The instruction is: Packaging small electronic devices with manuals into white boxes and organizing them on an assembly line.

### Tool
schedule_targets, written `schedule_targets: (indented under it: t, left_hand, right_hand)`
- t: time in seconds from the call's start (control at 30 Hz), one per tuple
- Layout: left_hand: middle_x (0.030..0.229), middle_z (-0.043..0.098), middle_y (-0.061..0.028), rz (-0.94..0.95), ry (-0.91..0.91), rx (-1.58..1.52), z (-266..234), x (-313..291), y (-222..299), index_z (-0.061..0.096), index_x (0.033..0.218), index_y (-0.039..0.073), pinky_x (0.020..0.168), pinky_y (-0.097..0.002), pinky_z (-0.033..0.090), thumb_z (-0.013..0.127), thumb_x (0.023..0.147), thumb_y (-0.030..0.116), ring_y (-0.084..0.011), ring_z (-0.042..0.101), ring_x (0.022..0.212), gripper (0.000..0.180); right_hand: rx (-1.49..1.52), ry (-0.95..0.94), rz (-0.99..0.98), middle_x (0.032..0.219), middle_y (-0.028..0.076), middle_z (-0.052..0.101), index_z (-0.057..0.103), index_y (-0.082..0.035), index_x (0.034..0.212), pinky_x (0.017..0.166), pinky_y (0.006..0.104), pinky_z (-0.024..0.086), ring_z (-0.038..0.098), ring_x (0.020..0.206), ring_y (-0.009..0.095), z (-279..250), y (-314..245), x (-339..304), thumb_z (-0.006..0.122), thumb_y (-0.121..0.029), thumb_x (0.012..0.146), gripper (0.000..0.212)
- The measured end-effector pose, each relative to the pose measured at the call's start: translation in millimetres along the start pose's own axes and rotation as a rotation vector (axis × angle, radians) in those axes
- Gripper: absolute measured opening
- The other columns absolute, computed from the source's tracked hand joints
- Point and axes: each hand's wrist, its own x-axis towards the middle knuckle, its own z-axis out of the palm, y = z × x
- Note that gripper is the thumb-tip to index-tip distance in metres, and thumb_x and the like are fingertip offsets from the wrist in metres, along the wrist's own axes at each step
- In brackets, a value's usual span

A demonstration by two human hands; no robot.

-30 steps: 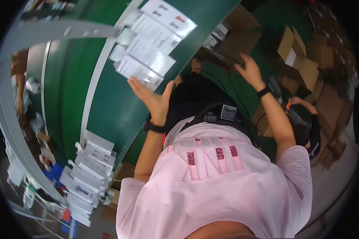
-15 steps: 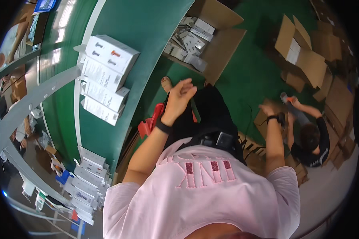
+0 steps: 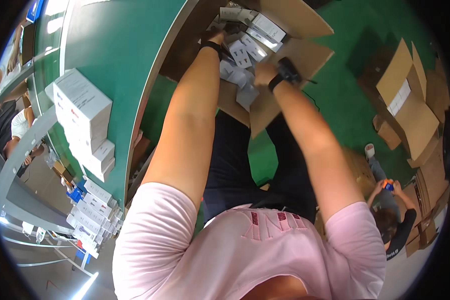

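Both my arms reach forward into a large open cardboard carton [image 3: 305, 52] that holds several small white boxes [image 3: 267, 29] lying in disorder. My left hand [image 3: 216, 37], with a black wristband, is deep at the carton's left side, its fingers lost in shadow among the boxes. Over the near part of the carton is my right hand [image 3: 265, 73], blurred and with its fingers unclear. Close beside that hand's wrist sits a black device [image 3: 289, 70] with a thin cord; whether it is gripped or attached, I cannot tell. Below the hand lies a whitish, crumpled-looking piece [image 3: 246, 95].
A stack of white boxes [image 3: 85, 102] stands on the green table [image 3: 120, 35] at left, with more white boxes [image 3: 92, 212] nearer. Rightward are another open carton [image 3: 412, 117] and a seated person [image 3: 390, 222] holding a small blue-orange thing. A metal frame [image 3: 15, 150] curves at far left.
Both hands have moved forward into the carton, the left from above my lap, the right from my right side. My view has shifted, with the carton now closer in front of me.
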Motion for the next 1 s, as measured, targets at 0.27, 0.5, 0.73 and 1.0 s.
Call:
schedule_targets:
  t: [0.27, 0.5, 0.73, 1.0]
  left_hand:
    - [0.132, 0.053, -0.0207, 0.099, 0.07, 0.168, 66, 243, -140, 0.051, 0.131, 0.004, 0.097, -0.0416, 0.043, 0.049, 0.088, 0.038, -0.0344, 0.055, 0.118, 0.055]
    - [0.127, 0.056, -0.0228, 0.07, 0.127, -0.126, -1, 299, -119, 0.052, 0.13, 0.004, 0.093, -0.0399, 0.049, 0.057, 0.085, 0.034, -0.0354, 0.056, 0.118, 0.054]
    - [0.096, 0.064, -0.0283, 0.423, 0.144, 0.102, 54, -104, 39, 0.069, 0.104, 0.005, 0.08, -0.0483, 0.05, 0.055, 0.088, 0.018, -0.0443, 0.062, 0.094, 0.025]
    - [0.098, 0.064, -0.0252, 0.845, 0.171, -0.234, -150, -410, 93, 0.059, 0.119, 0.001, 0.08, -0.0354, 0.05, 0.052, 0.086, -0.004, -0.0387, 0.064, 0.096, 0.034]
  right_hand:
    - [-0.048, 0.054, -0.003, 0.098, 0.017, 0.069, 0.068, -0.008, 0.106, 0.074, 0.0451, 0.054, 0.067, 0.092, 0.034, 78, -52, 75, 0.053, -0.014, 0.083, 0.027]
    - [0.076, 0.912, -0.024, 0.076, 0.017, 0.067, 0.065, -0.005, 0.073, 0.063, 0.0436, 0.054, 0.067, 0.072, 0.034, -90, -15, 1, 0.053, -0.012, 0.08, 0.016]
    - [0.521, 0.659, 0.42, 0.079, 0.017, 0.064, 0.06, 0.002, 0.119, 0.066, 0.0329, 0.048, 0.059, 0.068, 0.019, -192, 53, -184, 0.057, -0.011, 0.088, 0.033]
    - [0.535, 1.098, 0.135, 0.067, -0.004, 0.048, 0.067, 0.0, 0.109, 0.052, 0.0213, 0.029, 0.036, 0.061, 0.004, -332, -59, -350, 0.064, -0.018, 0.091, 0.026]
